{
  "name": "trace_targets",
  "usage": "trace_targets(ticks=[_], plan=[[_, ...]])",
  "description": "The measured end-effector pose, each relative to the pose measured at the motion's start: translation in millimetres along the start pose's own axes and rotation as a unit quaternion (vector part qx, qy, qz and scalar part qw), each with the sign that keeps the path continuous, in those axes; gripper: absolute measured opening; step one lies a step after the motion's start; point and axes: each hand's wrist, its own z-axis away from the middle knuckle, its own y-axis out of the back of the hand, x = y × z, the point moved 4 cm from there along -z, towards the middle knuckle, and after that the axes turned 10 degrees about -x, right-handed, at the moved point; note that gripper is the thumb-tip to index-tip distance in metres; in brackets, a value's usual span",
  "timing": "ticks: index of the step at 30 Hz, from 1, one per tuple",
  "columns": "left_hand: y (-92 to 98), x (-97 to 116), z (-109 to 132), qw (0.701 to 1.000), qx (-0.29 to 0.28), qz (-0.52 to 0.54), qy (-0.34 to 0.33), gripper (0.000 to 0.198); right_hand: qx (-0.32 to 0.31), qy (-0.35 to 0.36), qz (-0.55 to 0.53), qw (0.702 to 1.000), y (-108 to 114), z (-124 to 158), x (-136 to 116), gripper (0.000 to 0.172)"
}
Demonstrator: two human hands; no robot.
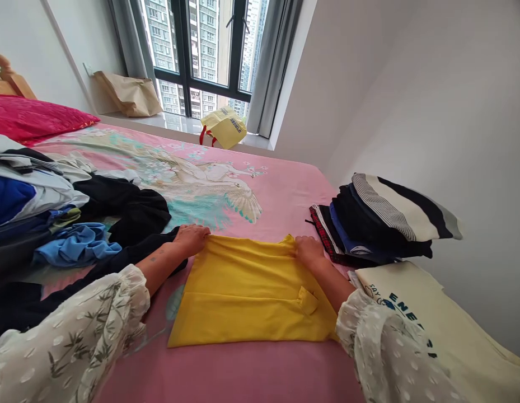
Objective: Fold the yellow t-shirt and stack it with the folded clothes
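Observation:
A yellow garment (243, 313), with a small pocket-like flap on its right half, lies partly folded on the pink bed sheet in front of me. My left hand (191, 239) grips its far left corner, fingers closed on the cloth. At the far right corner, my right hand (309, 250) is closed on the same garment. The far edge between my hands is slightly wrinkled, while the near edge lies fairly straight. What kind of garment it is cannot be told from its folded shape.
Loose clothes (134, 207) are heaped on the left. A folded stack (369, 224) stands to the right against the wall, beside a cream printed cloth (444, 319). Farther off are a red pillow (37, 118), a brown paper bag (131, 96) and a yellow bag (226, 127) by the window.

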Motion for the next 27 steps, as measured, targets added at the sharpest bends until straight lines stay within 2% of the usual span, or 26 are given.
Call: trace_targets(ticks=[5,8,11,16,19,22,25,27], plan=[[-2.3,-2,-6,1.0,0.009,-0.003,0.012,0.029,0.066,0.012,0.018,0.998,25,-20,11,0.028],[-4.6,1,-2,1.0,0.012,0.004,0.018,0.029,0.089,0.041,0.031,0.995,26,-17,12,0.028],[-6.7,5,15,1.0,0.025,0.006,0.006,0.031,0.129,0.09,0.034,0.987,16,3,18,0.027],[-16.0,12,68,0.988,0.099,0.002,-0.122,0.028,0.171,0.187,-0.012,0.967,-7,58,37,0.024],[-31.7,13,91,0.983,0.085,-0.003,-0.162,0.027,0.173,0.223,-0.033,0.959,-21,84,40,0.021],[-44.5,12,103,0.983,0.047,-0.007,-0.176,0.028,0.159,0.22,-0.037,0.962,-34,100,36,0.017],[-46.3,7,110,0.984,0.021,0.009,-0.174,0.03,0.116,0.217,-0.027,0.969,-41,110,32,0.022],[-42.3,5,114,0.985,0.027,0.027,-0.17,0.031,0.108,0.209,-0.03,0.972,-34,116,28,0.029]])
